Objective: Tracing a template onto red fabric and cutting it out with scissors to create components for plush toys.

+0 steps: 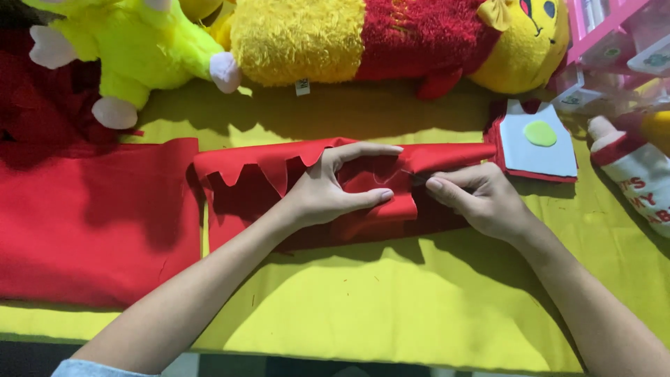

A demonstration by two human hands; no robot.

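At the centre of the frame our left hand (322, 190) pins the folded red felt piece (335, 188) on the yellow surface (363, 307), fingers spread wide; our right hand (481, 199) pinches its fold with narrowed fingers.

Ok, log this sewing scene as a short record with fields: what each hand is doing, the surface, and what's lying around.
left hand: left hand spread on the red felt piece, thumb and fingers framing a fold
right hand: right hand pinching the felt beside the left
felt shape: long strip with a zigzag edge
surface: yellow cloth
left side: flat red fabric sheet
far edge: lime green plush toy, yellow and red plush toy
right side: white card with green circle
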